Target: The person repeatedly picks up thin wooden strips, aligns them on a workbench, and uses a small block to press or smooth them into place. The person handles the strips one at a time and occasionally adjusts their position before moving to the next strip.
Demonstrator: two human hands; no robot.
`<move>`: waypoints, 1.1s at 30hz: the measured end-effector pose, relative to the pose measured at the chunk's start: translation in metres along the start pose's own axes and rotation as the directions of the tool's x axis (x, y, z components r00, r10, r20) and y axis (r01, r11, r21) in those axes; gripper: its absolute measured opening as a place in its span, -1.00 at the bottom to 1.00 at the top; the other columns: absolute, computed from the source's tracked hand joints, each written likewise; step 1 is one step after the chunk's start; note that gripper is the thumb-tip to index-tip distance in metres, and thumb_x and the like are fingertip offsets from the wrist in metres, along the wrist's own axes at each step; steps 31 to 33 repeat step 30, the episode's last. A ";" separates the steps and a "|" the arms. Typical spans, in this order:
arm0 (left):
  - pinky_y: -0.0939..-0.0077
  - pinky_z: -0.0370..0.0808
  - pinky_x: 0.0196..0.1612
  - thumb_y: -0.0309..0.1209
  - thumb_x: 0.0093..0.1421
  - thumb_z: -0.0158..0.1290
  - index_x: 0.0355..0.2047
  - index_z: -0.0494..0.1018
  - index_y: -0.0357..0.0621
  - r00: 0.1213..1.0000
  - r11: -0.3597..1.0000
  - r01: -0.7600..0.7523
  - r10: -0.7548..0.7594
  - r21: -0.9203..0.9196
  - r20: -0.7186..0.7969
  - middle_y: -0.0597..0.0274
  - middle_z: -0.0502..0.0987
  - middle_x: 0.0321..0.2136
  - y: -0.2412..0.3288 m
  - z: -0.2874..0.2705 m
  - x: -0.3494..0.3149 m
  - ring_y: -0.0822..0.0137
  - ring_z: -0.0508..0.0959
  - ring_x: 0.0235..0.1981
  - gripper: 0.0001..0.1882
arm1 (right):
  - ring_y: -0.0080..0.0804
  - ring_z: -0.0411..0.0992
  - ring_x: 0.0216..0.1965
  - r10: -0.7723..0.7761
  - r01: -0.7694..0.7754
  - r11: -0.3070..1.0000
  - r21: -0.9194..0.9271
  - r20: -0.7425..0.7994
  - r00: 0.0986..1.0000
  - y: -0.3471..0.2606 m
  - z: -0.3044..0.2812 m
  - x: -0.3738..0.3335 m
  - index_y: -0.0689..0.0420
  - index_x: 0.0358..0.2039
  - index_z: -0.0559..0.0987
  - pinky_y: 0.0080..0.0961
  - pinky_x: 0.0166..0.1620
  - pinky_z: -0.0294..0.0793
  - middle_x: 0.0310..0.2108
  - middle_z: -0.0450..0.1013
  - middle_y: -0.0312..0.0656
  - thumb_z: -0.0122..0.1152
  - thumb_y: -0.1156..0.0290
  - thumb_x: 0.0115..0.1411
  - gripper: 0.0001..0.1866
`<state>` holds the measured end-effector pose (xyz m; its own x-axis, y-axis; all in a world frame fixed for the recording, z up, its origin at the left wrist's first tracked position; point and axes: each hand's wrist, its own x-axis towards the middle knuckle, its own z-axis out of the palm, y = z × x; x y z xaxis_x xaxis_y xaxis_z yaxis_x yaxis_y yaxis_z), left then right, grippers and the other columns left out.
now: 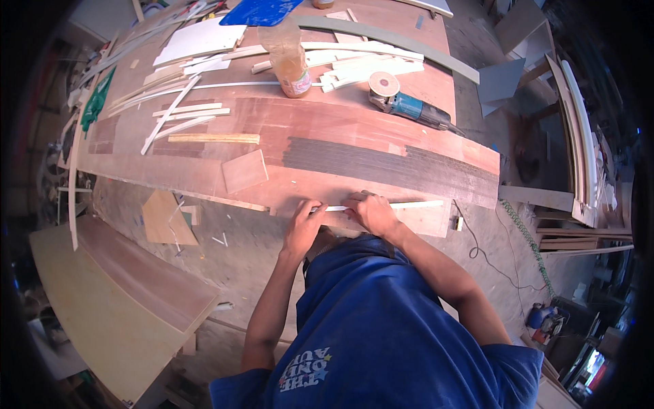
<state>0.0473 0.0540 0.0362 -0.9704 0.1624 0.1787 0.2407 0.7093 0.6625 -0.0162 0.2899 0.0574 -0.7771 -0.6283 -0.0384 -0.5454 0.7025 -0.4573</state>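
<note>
A thin white strip [417, 204] lies along the near edge of the wooden worktable, in front of my body. My left hand [304, 219] is closed at the strip's left end, fingertips pinched together. Further along, my right hand [371, 213] is closed over the strip, which shows on both sides of it. The fingers hide part of the strip. Beyond my hands a row of dark narrow strips [354, 162] lies flat on the reddish board [259, 116]. To the left is a small square wooden piece [245, 170].
An angle grinder [412, 108] with a round disc lies at the back right. Beside it stands a plastic bottle [293, 68] of amber liquid. Loose pale strips [180, 112] are scattered at left. A cable [487, 255] and a green coiled hose [528, 235] trail on the floor.
</note>
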 end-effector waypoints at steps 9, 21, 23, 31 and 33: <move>0.18 0.62 -0.12 -0.53 0.26 0.31 -0.06 0.68 -0.20 1.000 1.000 -0.001 0.001 0.026 -0.021 0.14 0.58 -0.13 -0.001 0.006 0.003 0.08 0.64 -0.13 -0.76 | -0.08 0.62 -0.02 0.068 -0.061 0.996 -0.067 0.105 0.992 0.006 0.018 0.000 0.00 -0.05 0.74 -0.08 -0.10 0.70 -0.08 0.63 -0.24 0.30 0.26 0.35 -0.77; 0.12 0.61 0.08 -0.42 0.30 0.27 0.20 0.55 -0.06 0.998 0.997 0.049 -0.050 0.053 0.026 0.12 0.49 0.08 0.012 0.007 0.001 0.05 0.59 0.06 -0.55 | -0.03 0.64 -0.07 0.084 -0.067 0.989 -0.133 0.125 0.989 0.063 0.024 -0.026 -0.06 -0.03 0.73 -0.03 -0.07 0.67 -0.14 0.65 -0.23 0.31 0.19 0.36 -0.75; 0.10 0.58 0.14 -0.40 0.29 0.27 0.28 0.49 -0.05 1.000 0.993 0.021 -0.022 0.120 0.002 0.09 0.46 0.14 0.025 0.009 0.000 0.03 0.56 0.10 -0.46 | -0.03 0.64 -0.09 0.058 -0.054 0.994 -0.094 0.041 0.998 0.063 0.028 -0.031 -0.06 -0.03 0.73 -0.03 -0.07 0.67 -0.15 0.65 -0.23 0.31 0.20 0.36 -0.76; -0.34 -0.03 0.56 -0.35 0.29 0.31 0.37 0.42 0.01 0.973 0.999 -0.005 0.012 -0.033 0.229 0.13 0.43 0.25 0.022 0.060 0.015 0.02 0.50 0.21 -0.36 | 0.14 0.64 -0.05 0.088 -0.083 0.995 -0.050 0.123 0.989 0.036 -0.013 -0.028 0.04 0.04 0.75 -0.01 -0.09 0.69 -0.18 0.63 0.11 0.20 0.19 0.40 -0.67; -0.34 -0.03 0.56 -0.35 0.29 0.31 0.37 0.42 0.01 0.973 0.999 -0.005 0.012 -0.033 0.229 0.13 0.43 0.25 0.022 0.060 0.015 0.02 0.50 0.21 -0.36 | 0.14 0.64 -0.05 0.088 -0.083 0.995 -0.050 0.123 0.989 0.036 -0.013 -0.028 0.04 0.04 0.75 -0.01 -0.09 0.69 -0.18 0.63 0.11 0.20 0.19 0.40 -0.67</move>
